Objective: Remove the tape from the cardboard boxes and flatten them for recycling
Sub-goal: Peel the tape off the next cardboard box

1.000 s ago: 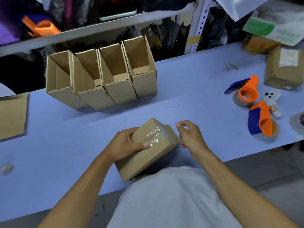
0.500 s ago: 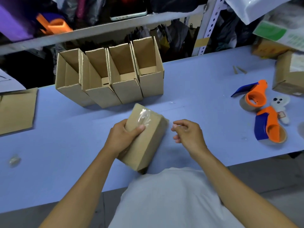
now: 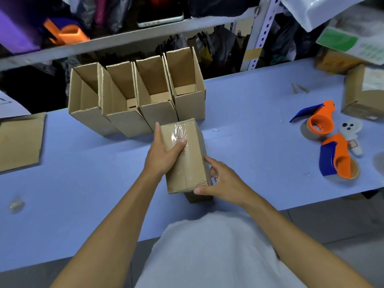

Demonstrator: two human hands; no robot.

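A blue table [image 3: 249, 113] ran left to right under a cluttered shelf [image 3: 128, 36]. On it, close to the near edge at centre, lay a closed box [image 3: 187, 163], long axis running near to far, with wrinkled clear tape [image 3: 180, 133] on its top face.

The left hand [image 3: 164, 155] grasped the box from the left side, thumb laid across the top on the tape and fingers wrapped down the left face. The right hand [image 3: 223, 177] held the near right corner, thumb on the near top edge and fingers curled against the right face; a bit of clear film showed at those fingers, though whether it was pinched could not be told.

Just beyond the box's far end stood four open boxes [image 3: 141, 100] in a row, nearly touching it. To the left lay a flat cardboard [image 3: 19, 140] at the table's edge, with open blue surface between it and the box. To the right the surface was open as far as two orange tape dispensers [image 3: 330, 142]; a sealed box [image 3: 365, 94] sat at the far right.
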